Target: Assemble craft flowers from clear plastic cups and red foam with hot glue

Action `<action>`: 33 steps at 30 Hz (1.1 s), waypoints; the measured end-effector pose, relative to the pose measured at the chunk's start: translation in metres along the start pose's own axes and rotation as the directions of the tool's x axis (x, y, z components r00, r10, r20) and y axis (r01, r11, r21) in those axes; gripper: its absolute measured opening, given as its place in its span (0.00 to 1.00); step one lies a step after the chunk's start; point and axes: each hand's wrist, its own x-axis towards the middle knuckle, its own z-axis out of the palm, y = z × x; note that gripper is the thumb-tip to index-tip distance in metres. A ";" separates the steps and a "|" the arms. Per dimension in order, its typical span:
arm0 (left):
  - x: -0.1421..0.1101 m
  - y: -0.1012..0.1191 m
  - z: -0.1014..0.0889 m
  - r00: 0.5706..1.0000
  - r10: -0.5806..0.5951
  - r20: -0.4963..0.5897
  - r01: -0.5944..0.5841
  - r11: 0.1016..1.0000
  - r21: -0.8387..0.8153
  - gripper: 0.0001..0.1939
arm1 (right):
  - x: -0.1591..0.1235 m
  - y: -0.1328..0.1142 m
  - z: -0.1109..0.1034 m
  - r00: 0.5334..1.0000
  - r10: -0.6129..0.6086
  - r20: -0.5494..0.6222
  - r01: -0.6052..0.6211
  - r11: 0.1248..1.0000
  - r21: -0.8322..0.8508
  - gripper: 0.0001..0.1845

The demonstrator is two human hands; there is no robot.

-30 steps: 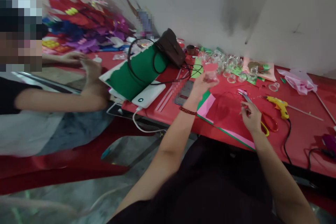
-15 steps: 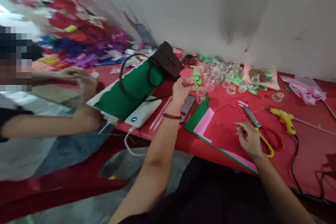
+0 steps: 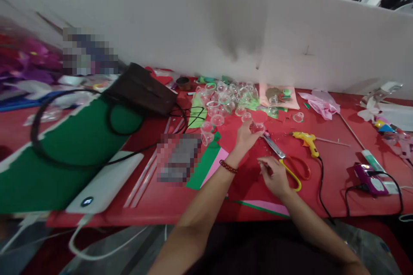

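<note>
My left hand (image 3: pixel 246 139), with a beaded bracelet at the wrist, is closed on a small clear plastic cup (image 3: pixel 258 128). A round red disc (image 3: pixel 259 117) shows at the top of this cup. Just to the right and nearer me, my right hand (image 3: pixel 273 175) hovers low over red paper, its fingers loosely curled and apart, with nothing visible between them. Beside it lie scissors (image 3: pixel 274 146) with one yellow and one red handle loop. Green paper (image 3: pixel 202 167) and pink sheets stick out from under the red one.
Many clear cups (image 3: pixel 226 99) are heaped at the back. A yellow glue gun (image 3: pixel 306 142) and a purple device (image 3: pixel 371 179) with black cables lie right. Leftward are a blurred phone (image 3: pixel 180 157), a white power bank (image 3: pixel 106 184), a green board (image 3: pixel 74 150) and a dark brown bag (image 3: pixel 142 90).
My view has swung right, so the person on the left has left the picture. My left hand has brought the cup with the red disc rightward, close to my right hand.
</note>
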 end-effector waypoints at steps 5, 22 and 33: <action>-0.005 -0.022 -0.005 0.997 0.072 0.022 -0.073 0.997 0.029 0.18 | 0.004 0.000 -0.008 0.996 0.091 0.006 -0.091 0.996 0.024 0.15; -0.031 -0.042 0.009 0.854 0.509 0.105 -0.520 0.842 0.148 0.22 | 0.087 0.019 -0.015 0.966 0.259 0.020 -0.253 0.954 -0.160 0.48; -0.028 -0.033 0.010 0.913 0.393 0.106 -0.406 0.902 0.149 0.35 | 0.173 0.117 -0.088 0.869 0.445 -0.217 -0.481 0.861 -0.162 0.46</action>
